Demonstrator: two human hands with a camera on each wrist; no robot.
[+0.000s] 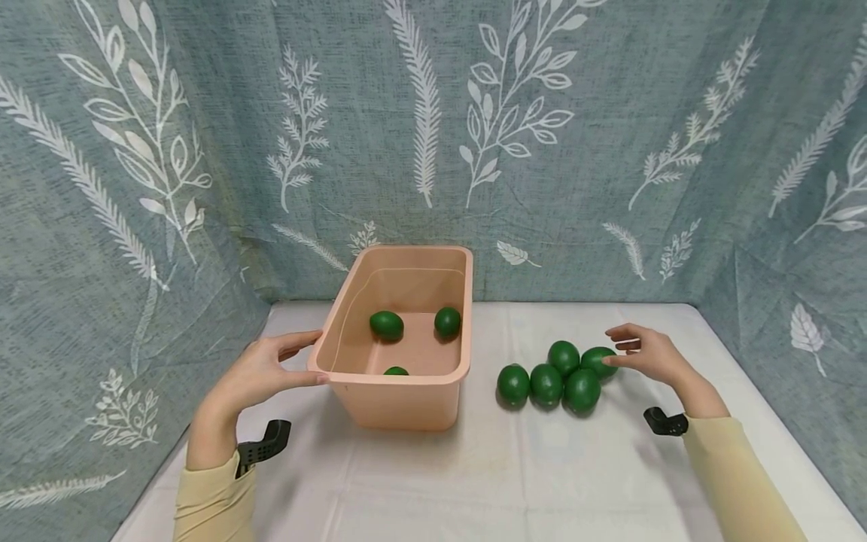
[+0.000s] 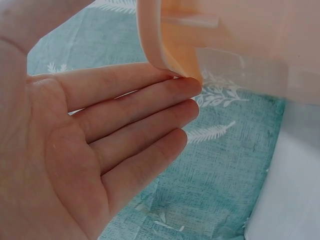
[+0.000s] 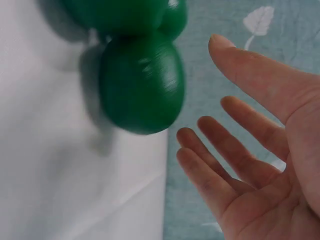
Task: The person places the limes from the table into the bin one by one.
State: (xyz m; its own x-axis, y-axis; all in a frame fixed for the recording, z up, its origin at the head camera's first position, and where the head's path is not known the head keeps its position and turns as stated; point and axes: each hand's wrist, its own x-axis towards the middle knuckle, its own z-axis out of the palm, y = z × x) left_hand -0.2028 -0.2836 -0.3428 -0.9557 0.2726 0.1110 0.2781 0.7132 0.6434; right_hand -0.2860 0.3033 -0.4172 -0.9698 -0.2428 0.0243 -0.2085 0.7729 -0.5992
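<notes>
Sleeves of pale yellow fabric (image 1: 213, 500) cover both forearms at the near side, above a tabletop covered in white cloth (image 1: 433, 482). A black curved wrist unit (image 1: 264, 448) is fitted on each arm.

Left hand (image 1: 260, 370): fingers extended and side by side, not curled. The index fingertip touches the outside of the rim of a peach-coloured, rectangular plastic bin (image 1: 400, 403) with rounded corners; the thumb lies at the near left corner of the rim.

Right hand (image 1: 653, 357): fingers spread and relaxed, thumb apart, holding nothing. It is positioned just beside a dark green, glossy, egg-shaped fruit (image 1: 593, 360), the rightmost of five on the cloth; the right wrist view shows a gap between thumb and fruit. The other four fruits (image 1: 546, 385) are clustered immediately to its left, right of the bin.

Three matching fruits (image 1: 387, 325) lie on the bin floor: one near the front wall, partly hidden by it; one farther back toward the left; one against or near the right wall.

Behind the tabletop hangs a grey-blue fabric curtain (image 1: 379, 143) printed with white leaf sprays.
</notes>
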